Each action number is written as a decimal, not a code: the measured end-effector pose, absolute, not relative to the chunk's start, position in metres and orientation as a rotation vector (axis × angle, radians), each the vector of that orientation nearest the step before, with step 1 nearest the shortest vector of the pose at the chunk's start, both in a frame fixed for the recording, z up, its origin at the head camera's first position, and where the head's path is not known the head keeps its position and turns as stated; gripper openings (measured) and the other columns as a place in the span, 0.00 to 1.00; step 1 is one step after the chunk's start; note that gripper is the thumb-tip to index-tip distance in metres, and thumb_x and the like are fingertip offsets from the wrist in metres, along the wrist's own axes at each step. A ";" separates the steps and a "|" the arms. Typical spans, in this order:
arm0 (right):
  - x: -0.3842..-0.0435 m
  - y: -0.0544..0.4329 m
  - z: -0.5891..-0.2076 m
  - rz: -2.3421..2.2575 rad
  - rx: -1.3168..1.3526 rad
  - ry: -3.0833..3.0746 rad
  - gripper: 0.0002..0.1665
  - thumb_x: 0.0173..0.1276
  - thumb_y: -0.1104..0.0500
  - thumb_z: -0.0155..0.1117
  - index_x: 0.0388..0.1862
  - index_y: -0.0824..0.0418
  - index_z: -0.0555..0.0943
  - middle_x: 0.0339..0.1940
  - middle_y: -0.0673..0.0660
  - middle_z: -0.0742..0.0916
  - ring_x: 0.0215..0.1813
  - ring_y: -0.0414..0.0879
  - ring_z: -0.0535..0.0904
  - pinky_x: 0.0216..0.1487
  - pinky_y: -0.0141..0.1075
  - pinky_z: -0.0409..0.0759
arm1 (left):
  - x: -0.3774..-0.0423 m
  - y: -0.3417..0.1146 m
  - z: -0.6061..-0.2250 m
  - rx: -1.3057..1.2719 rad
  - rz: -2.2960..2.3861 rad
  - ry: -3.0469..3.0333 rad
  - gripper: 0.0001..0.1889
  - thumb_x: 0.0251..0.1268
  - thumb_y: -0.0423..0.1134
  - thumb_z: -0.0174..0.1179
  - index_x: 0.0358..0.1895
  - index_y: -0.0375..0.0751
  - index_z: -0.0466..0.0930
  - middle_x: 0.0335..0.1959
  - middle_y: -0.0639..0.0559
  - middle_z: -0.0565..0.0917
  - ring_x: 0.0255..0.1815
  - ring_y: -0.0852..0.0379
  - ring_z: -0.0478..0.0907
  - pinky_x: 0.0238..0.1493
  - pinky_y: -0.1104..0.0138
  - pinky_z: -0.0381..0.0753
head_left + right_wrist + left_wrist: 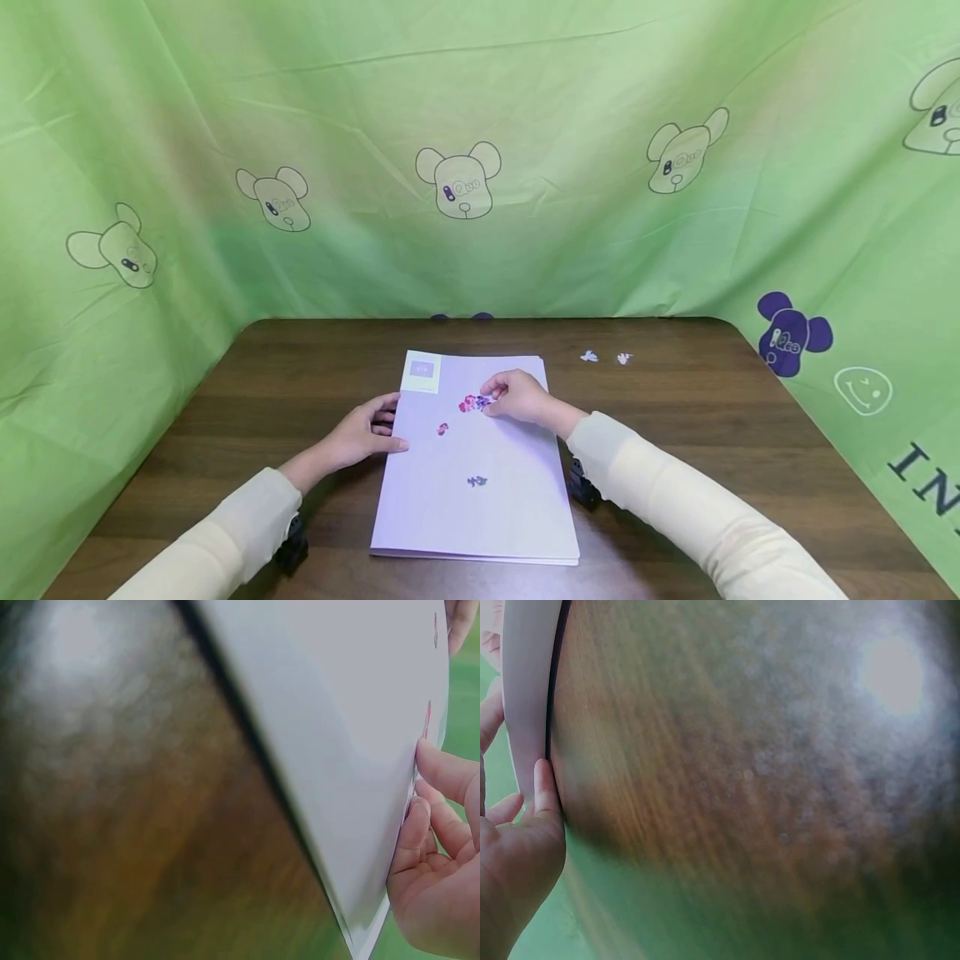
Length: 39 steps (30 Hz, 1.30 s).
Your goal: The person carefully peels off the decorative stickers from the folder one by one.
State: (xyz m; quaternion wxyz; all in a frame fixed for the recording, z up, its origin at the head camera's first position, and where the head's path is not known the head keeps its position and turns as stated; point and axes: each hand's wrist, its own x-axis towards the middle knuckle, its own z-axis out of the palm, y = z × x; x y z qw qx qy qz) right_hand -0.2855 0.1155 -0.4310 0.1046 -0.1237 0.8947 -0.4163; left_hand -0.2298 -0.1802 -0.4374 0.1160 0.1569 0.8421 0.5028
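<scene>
A large white folder-like board [480, 517] lies on the table. A row of small pink and purple cutout pieces [471, 404] sits on its upper middle. My right hand [519, 397] is at the row's right end, thumb and finger pinching at a small purple piece [482, 403] that the fingertips partly hide. In the right wrist view, that hand's fingertips [421, 750] meet the white surface. My left hand [362, 435] rests at the board's left edge, thumb on top, other fingers beside the edge. A small pink piece [442, 429] and a grey-purple piece [477, 481] lie apart on the board.
Two small pale pieces [589, 356] lie on the brown wooden table [675, 417] beyond the board's right side. A pale label [422, 372] marks the board's upper left corner. Green cloth [360, 267] with printed bear heads hangs behind the table and at both sides.
</scene>
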 end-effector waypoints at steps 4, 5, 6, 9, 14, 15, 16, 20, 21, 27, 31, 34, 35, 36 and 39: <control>-0.286 0.116 -0.432 -1.199 -0.380 2.653 0.11 0.54 0.66 0.75 0.38 0.61 0.86 0.29 0.50 0.80 0.34 0.43 0.72 0.42 0.35 0.72 | -0.232 -0.181 -0.442 0.446 1.468 2.464 0.43 0.54 0.36 0.73 0.71 0.30 0.60 0.61 0.38 0.72 0.55 0.44 0.74 0.53 0.58 0.78; -0.286 0.115 -0.432 -1.193 -0.386 2.656 0.11 0.54 0.66 0.75 0.37 0.61 0.86 0.29 0.50 0.81 0.35 0.43 0.72 0.43 0.36 0.72 | -0.232 -0.181 -0.442 0.443 1.470 2.462 0.43 0.54 0.36 0.73 0.71 0.30 0.60 0.61 0.38 0.72 0.55 0.44 0.74 0.53 0.58 0.78; -0.286 0.115 -0.432 -1.189 -0.393 2.659 0.10 0.54 0.66 0.75 0.37 0.61 0.87 0.29 0.50 0.81 0.35 0.43 0.73 0.43 0.36 0.72 | -0.232 -0.181 -0.442 0.445 1.469 2.462 0.43 0.54 0.36 0.73 0.71 0.30 0.60 0.61 0.38 0.72 0.55 0.44 0.74 0.53 0.58 0.78; -0.285 0.115 -0.432 -1.192 -0.396 2.658 0.10 0.54 0.66 0.75 0.37 0.62 0.86 0.29 0.50 0.81 0.35 0.43 0.73 0.44 0.36 0.73 | -0.233 -0.181 -0.443 0.453 1.459 2.467 0.43 0.54 0.37 0.73 0.71 0.30 0.60 0.61 0.38 0.72 0.55 0.44 0.74 0.53 0.57 0.78; -0.284 0.116 -0.432 -1.225 -0.375 2.653 0.15 0.54 0.67 0.75 0.41 0.64 0.84 0.29 0.51 0.79 0.34 0.44 0.72 0.41 0.35 0.72 | -0.233 -0.181 -0.443 0.444 1.456 2.473 0.43 0.54 0.37 0.73 0.71 0.31 0.60 0.61 0.38 0.72 0.55 0.45 0.74 0.53 0.58 0.78; -0.284 0.116 -0.432 -1.224 -0.375 2.656 0.15 0.54 0.67 0.75 0.41 0.64 0.84 0.29 0.51 0.79 0.34 0.44 0.72 0.41 0.35 0.72 | -0.233 -0.181 -0.443 0.447 1.457 2.475 0.43 0.54 0.36 0.73 0.71 0.31 0.60 0.61 0.38 0.72 0.55 0.45 0.74 0.53 0.58 0.78; -0.284 0.116 -0.432 -1.220 -0.378 2.661 0.15 0.54 0.66 0.75 0.41 0.64 0.84 0.29 0.51 0.79 0.34 0.44 0.72 0.41 0.35 0.72 | -0.233 -0.181 -0.443 0.452 1.458 2.477 0.43 0.53 0.36 0.73 0.71 0.30 0.60 0.61 0.38 0.72 0.55 0.44 0.74 0.53 0.58 0.79; -0.284 0.116 -0.430 -1.199 -0.385 2.667 0.13 0.54 0.66 0.75 0.40 0.63 0.85 0.29 0.51 0.80 0.34 0.43 0.72 0.42 0.35 0.73 | -0.233 -0.182 -0.443 0.443 1.463 2.477 0.43 0.53 0.36 0.74 0.70 0.30 0.60 0.61 0.38 0.72 0.55 0.44 0.73 0.53 0.59 0.79; -0.283 0.116 -0.429 -1.194 -0.391 2.670 0.12 0.54 0.66 0.75 0.39 0.63 0.86 0.29 0.51 0.80 0.34 0.43 0.72 0.42 0.35 0.73 | -0.233 -0.182 -0.443 0.443 1.464 2.477 0.43 0.53 0.36 0.74 0.70 0.30 0.60 0.61 0.38 0.72 0.55 0.44 0.73 0.53 0.59 0.79; -0.282 0.115 -0.429 -1.166 -0.459 2.677 0.08 0.55 0.67 0.74 0.35 0.62 0.87 0.27 0.50 0.81 0.34 0.43 0.73 0.41 0.35 0.73 | -0.234 -0.182 -0.444 0.439 1.465 2.467 0.43 0.53 0.36 0.74 0.71 0.31 0.60 0.61 0.37 0.72 0.56 0.44 0.73 0.53 0.59 0.78; -0.282 0.115 -0.430 -1.164 -0.450 2.684 0.10 0.55 0.66 0.74 0.37 0.63 0.85 0.27 0.50 0.79 0.33 0.43 0.72 0.40 0.35 0.73 | -0.234 -0.183 -0.444 0.435 1.468 2.463 0.43 0.53 0.36 0.74 0.70 0.31 0.61 0.61 0.38 0.72 0.56 0.44 0.73 0.53 0.60 0.78; -0.283 0.115 -0.430 -1.178 -0.426 2.690 0.13 0.55 0.66 0.75 0.39 0.64 0.84 0.27 0.51 0.79 0.33 0.43 0.72 0.40 0.35 0.73 | -0.234 -0.182 -0.444 0.440 1.475 2.458 0.43 0.53 0.36 0.74 0.70 0.30 0.61 0.61 0.37 0.72 0.56 0.44 0.73 0.53 0.60 0.78; -0.283 0.115 -0.430 -1.178 -0.423 2.693 0.13 0.54 0.66 0.75 0.39 0.64 0.84 0.27 0.51 0.79 0.33 0.43 0.72 0.40 0.35 0.73 | -0.234 -0.182 -0.444 0.443 1.477 2.457 0.43 0.53 0.36 0.74 0.70 0.30 0.61 0.61 0.37 0.72 0.56 0.44 0.73 0.53 0.60 0.78; -0.283 0.115 -0.430 -1.178 -0.419 2.693 0.13 0.54 0.66 0.75 0.39 0.64 0.84 0.27 0.51 0.79 0.33 0.43 0.72 0.40 0.35 0.73 | -0.234 -0.182 -0.444 0.443 1.477 2.458 0.43 0.53 0.35 0.74 0.70 0.30 0.61 0.61 0.37 0.72 0.56 0.44 0.73 0.53 0.60 0.78; -0.283 0.115 -0.429 -1.169 -0.414 2.700 0.12 0.54 0.65 0.76 0.38 0.63 0.85 0.27 0.50 0.79 0.32 0.43 0.72 0.40 0.35 0.73 | -0.235 -0.182 -0.443 0.450 1.474 2.458 0.42 0.53 0.35 0.73 0.70 0.30 0.60 0.61 0.37 0.72 0.56 0.44 0.73 0.53 0.59 0.78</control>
